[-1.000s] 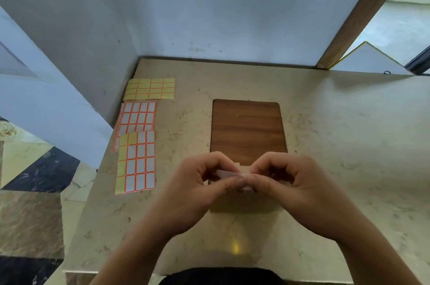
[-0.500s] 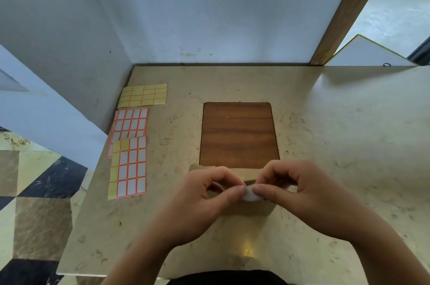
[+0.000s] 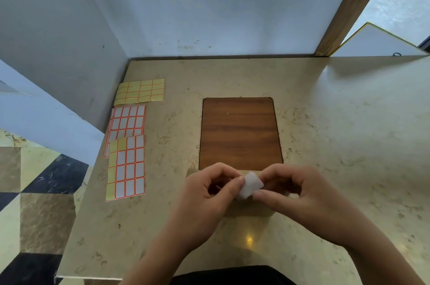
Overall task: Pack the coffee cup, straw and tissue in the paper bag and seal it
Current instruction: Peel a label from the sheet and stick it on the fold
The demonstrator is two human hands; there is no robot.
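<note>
While both hands pinch it, the sticker: a small white sticker (image 3: 250,184) sits between the two thumbs, just above the bag.
Left hand: the left hand (image 3: 209,194) is curled, and its thumb and first finger press on the left edge of the sticker.
Right hand: the right hand (image 3: 300,194) is curled too, and its thumb and finger hold the right edge of the sticker.
Bag: the brown paper bag (image 3: 246,211) lies flat on the bench (image 3: 337,122), right under the hands. Most of it is hidden by them. Only a strip at the top and a patch below the thumbs show.
Which way: the bag is straight down from the sticker, very near. I cannot tell if the sticker touches the bag yet.
Long side: the top edge of the bag runs left to right, from one hand to the other. The sticker is tipped a little, with one corner up.
Nearer hand: both hands are about the same way from the bag. Neither one is clearly nearer.
Cup, straw, tissue: none of them can be seen. I think they are inside the bag, but the picture does not show it.
Board: a dark wooden board (image 3: 239,133) lies flat just behind the bag.
Sticker sheets: sheets of stickers (image 3: 126,168) lie well off to the left.
Next: I think the sticker needs to go down flat over the bag's folded top edge to close it.
</note>
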